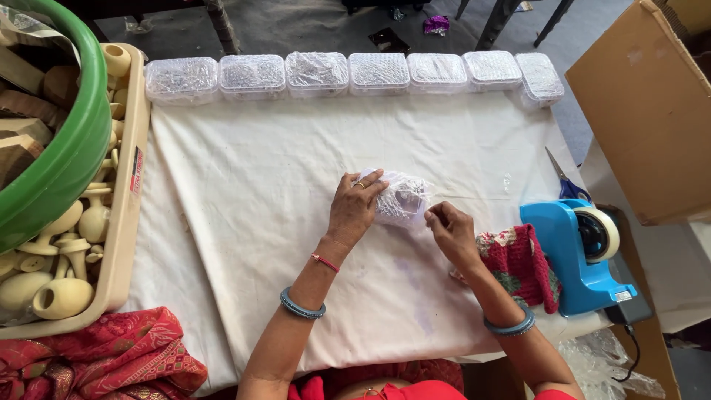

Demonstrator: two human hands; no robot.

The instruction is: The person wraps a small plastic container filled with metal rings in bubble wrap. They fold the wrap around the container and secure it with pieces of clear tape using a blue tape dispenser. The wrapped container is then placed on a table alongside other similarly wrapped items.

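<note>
A small clear plastic box (401, 198), wrapped in shiny film, lies on the white cloth (244, 185) in the middle of the table. My left hand (354, 208) presses down on its left side with the fingers spread over the top. My right hand (449, 229) is at the box's right end, its fingertips pinched together on the wrap or a bit of tape; which one I cannot tell.
Several wrapped clear boxes (348, 72) line the far edge. A blue tape dispenser (581, 252) and scissors (564, 180) sit right, beside a red patterned cloth (518, 263) and a cardboard box (648, 111). A beige tub (126, 215) of wooden pieces and a green basin (70, 141) stand left.
</note>
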